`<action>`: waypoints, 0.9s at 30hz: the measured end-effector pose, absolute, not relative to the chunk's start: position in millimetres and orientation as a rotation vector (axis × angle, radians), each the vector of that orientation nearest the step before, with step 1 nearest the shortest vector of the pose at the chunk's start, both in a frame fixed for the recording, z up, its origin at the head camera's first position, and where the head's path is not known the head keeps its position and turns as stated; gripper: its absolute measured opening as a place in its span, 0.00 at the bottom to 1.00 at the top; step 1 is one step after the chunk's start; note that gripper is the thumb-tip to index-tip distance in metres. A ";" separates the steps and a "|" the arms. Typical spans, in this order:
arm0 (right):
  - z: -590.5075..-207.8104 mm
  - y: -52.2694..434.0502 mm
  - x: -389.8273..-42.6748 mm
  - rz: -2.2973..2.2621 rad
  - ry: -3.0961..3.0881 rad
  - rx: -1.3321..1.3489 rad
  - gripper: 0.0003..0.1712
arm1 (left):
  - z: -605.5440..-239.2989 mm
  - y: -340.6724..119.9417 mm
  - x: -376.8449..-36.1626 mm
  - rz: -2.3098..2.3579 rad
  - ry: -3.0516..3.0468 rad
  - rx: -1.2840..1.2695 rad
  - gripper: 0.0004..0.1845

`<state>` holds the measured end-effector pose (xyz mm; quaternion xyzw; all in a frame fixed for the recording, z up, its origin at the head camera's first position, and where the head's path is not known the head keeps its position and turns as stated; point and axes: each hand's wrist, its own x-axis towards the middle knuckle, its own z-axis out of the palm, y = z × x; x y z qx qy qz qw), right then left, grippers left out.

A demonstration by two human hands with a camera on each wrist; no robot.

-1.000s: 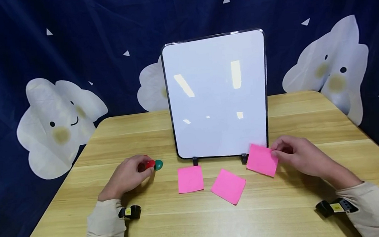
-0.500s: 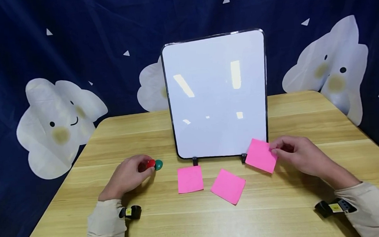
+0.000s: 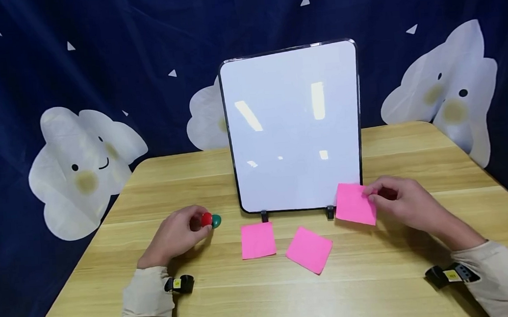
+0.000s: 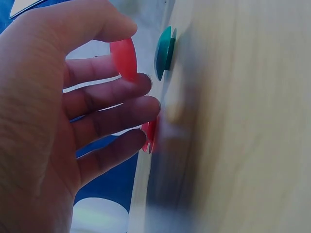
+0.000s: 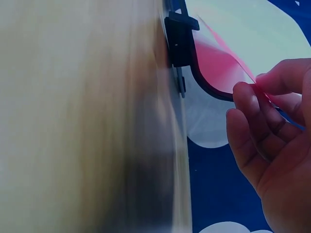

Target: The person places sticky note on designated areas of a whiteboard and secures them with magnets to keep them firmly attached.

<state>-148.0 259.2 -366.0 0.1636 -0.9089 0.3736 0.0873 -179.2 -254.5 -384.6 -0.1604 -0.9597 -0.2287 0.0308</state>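
I am pinching a pink sticky note [image 3: 355, 204] by its right edge in my right hand [image 3: 401, 205], lifting it at the whiteboard's [image 3: 293, 126] lower right corner. It looks thin, limp paper, light and easily creased, so an edge pinch suits it. My left hand [image 3: 175, 235] is gripping a smooth red magnet [image 3: 206, 219] beside a green magnet [image 3: 216, 221] near the bench's [image 3: 290, 293] left side.

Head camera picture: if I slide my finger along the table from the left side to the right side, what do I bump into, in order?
Left hand → red magnet → green magnet → flat pink note → tilted pink note → pink note held up → right hand.
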 end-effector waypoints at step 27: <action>-340.3 254.3 -169.8 1.105 -2.680 0.476 0.07 | -385.3 -250.9 -178.7 -0.679 -2.946 -0.483 0.16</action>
